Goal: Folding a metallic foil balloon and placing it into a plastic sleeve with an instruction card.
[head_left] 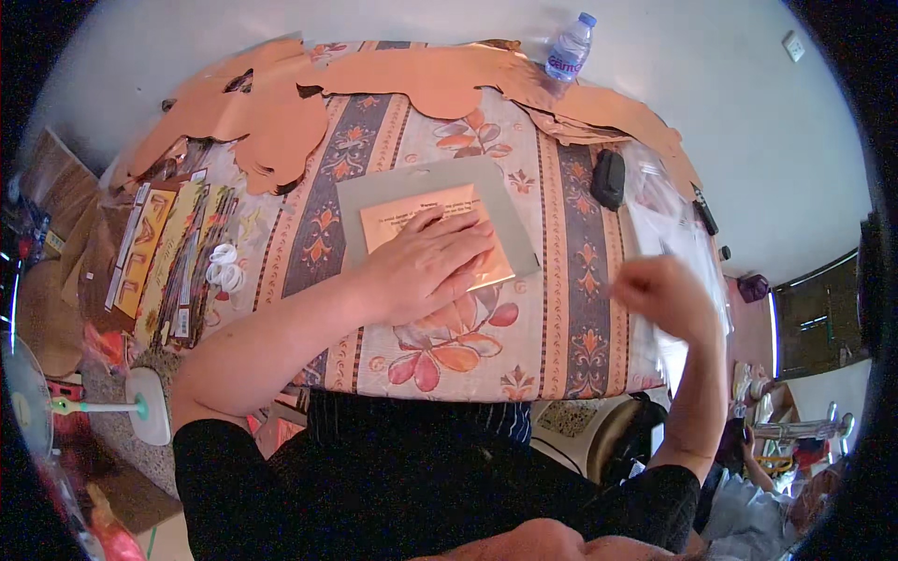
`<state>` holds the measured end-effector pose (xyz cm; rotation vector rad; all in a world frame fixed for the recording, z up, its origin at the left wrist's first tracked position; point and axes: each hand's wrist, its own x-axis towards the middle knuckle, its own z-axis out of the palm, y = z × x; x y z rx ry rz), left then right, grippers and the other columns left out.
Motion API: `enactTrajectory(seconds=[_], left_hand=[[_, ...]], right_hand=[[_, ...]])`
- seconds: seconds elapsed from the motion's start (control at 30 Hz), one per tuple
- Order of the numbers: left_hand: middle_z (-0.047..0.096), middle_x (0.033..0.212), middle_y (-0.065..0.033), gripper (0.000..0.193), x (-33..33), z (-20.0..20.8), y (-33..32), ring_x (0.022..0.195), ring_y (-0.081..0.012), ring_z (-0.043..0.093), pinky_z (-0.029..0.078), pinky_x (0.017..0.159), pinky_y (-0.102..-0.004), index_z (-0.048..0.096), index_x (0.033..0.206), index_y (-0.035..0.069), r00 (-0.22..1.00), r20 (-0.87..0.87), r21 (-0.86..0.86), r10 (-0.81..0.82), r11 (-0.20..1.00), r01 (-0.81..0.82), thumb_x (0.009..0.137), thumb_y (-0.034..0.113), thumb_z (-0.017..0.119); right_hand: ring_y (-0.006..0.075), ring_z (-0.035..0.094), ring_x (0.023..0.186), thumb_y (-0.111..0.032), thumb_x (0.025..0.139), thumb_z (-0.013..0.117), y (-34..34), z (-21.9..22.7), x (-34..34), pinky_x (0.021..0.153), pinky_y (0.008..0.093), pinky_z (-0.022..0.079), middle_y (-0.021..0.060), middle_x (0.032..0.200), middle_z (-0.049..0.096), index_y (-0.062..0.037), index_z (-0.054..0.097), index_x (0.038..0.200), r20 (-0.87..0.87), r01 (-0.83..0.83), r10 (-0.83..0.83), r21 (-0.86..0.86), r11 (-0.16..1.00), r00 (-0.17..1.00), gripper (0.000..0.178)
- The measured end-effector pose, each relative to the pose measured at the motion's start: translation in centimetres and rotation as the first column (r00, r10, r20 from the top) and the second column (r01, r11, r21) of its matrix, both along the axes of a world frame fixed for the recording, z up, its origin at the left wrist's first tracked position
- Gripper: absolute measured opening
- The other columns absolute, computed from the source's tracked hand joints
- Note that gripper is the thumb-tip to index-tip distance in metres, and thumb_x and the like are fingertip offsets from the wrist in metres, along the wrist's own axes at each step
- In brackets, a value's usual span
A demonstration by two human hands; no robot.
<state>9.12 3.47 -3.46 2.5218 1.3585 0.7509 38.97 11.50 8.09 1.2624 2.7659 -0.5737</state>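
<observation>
My left hand (432,260) lies flat with its fingers stretched out on a shiny copper-orange packet (383,221) with a printed notice. Under the packet is a grey board (510,201) with a small hang hole at its far edge, flat on the patterned tablecloth. Apart from these, my right hand (666,297) is raised over the table's right side, near clear plastic bags (687,245). It looks curled but is smeared by motion, so whether it holds anything cannot be made out.
Orange scallop-edged sheets (402,79) line the table's far side. A water bottle (569,51) stands at the back and a black pouch (608,179) lies right. Printed cards (154,248) and white rings (224,268) lie left. A small fan (145,405) is beyond the left edge.
</observation>
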Motion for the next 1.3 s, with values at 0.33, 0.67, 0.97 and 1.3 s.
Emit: enactTrajectory(seconds=[0.33, 0.67, 0.97, 1.3], left_hand=[[0.047, 0.139, -0.0138, 0.040, 0.1, -0.2, 0.2, 0.136, -0.0268, 0.035, 0.021, 0.111, -0.0469, 0.049, 0.129, 0.002, 0.999, 0.015, 0.004, -0.035, 0.999, 0.035, 0.097, 0.026, 0.044], [0.047, 0.139, -0.0149, 0.049, 0.0, -0.1, 0.2, 0.136, -0.0273, 0.035, 0.021, 0.112, -0.0462, 0.049, 0.131, 0.002, 0.999, -0.005, 0.036, -0.032, 0.999, 0.032, 0.093, 0.034, 0.050], [0.043, 0.143, -0.0137, 0.058, 0.1, 0.2, 0.1, 0.139, -0.0272, 0.031, 0.019, 0.113, -0.0483, 0.044, 0.137, 0.005, 0.998, -0.032, 0.000, -0.045, 0.999, 0.045, 0.088, 0.034, 0.059], [0.042, 0.144, -0.0121, 0.051, -0.1, 0.0, 0.4, 0.139, -0.0258, 0.031, 0.018, 0.113, -0.0480, 0.046, 0.136, 0.005, 0.996, -0.072, -0.020, -0.057, 0.998, 0.055, 0.093, 0.030, 0.050]], right_hand=[[0.0367, 0.059, 0.065, -0.025, 0.083, 0.063, -2.5, -3.9, -2.3, 0.058, 0.0449, 0.045, 0.0161, 0.065, 0.058, -0.0022, 0.059, 0.068, 0.040, -0.266, 0.263, 0.181, 0.947, 0.964, 0.028], [0.0343, 0.060, 0.060, -0.029, 0.087, 0.061, -2.3, -7.2, -5.3, 0.055, 0.0441, 0.046, 0.0140, 0.065, 0.059, -0.0055, 0.057, 0.071, 0.060, -0.180, 0.170, 0.393, 0.902, 0.984, 0.029], [0.0298, 0.062, 0.065, -0.022, 0.082, 0.068, -2.4, -5.5, -5.5, 0.057, 0.0396, 0.048, 0.0108, 0.067, 0.058, -0.0048, 0.059, 0.080, -0.154, -0.136, 0.169, 0.204, 0.969, 0.973, 0.020], [0.0318, 0.062, 0.067, -0.015, 0.078, 0.071, -0.9, -6.8, -5.7, 0.059, 0.0390, 0.048, 0.0122, 0.076, 0.060, -0.0032, 0.060, 0.082, -0.261, -0.236, 0.322, 0.313, 0.920, 0.910, 0.017]])
